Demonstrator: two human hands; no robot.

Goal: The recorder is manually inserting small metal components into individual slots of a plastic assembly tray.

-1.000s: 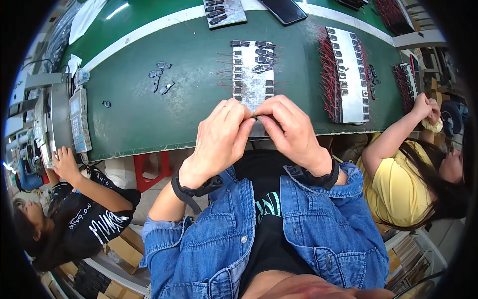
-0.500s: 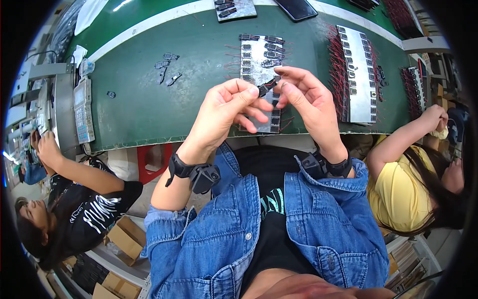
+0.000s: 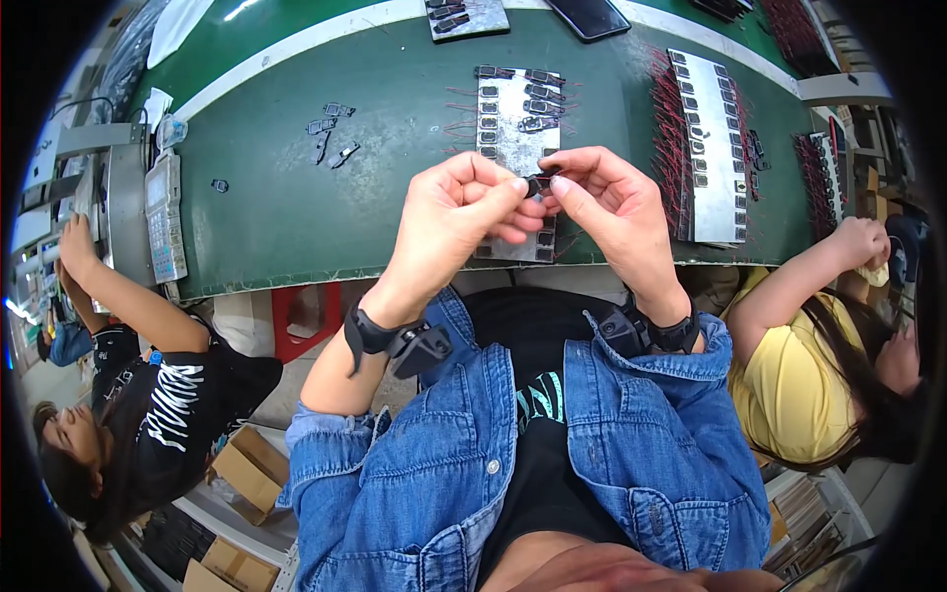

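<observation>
My left hand [image 3: 456, 205] pinches a small black part [image 3: 534, 185] with thin wires between thumb and forefinger. From the other side, the thumb and fingertips of my right hand [image 3: 614, 202] close on the wire end of that same part. Both hands hover over the near half of a pale metal plate [image 3: 510, 146]. Rows of similar black parts with red wires line the plate's two long edges, and several lie loose across its top. My fingers cover some of the held part, so its far end is hard to make out.
On the green table [image 3: 395, 118], a few loose black parts [image 3: 324, 127] lie left of the plate. A second loaded plate [image 3: 712, 123] stands to the right. A grey keypad device [image 3: 166, 222] sits at the left edge. Co-workers [image 3: 809, 375] sit on both sides.
My hands have drawn closer together and slightly nearer to me, with the part between them. My right fingertips have come down onto the wires. The left co-worker's arms have shifted.
</observation>
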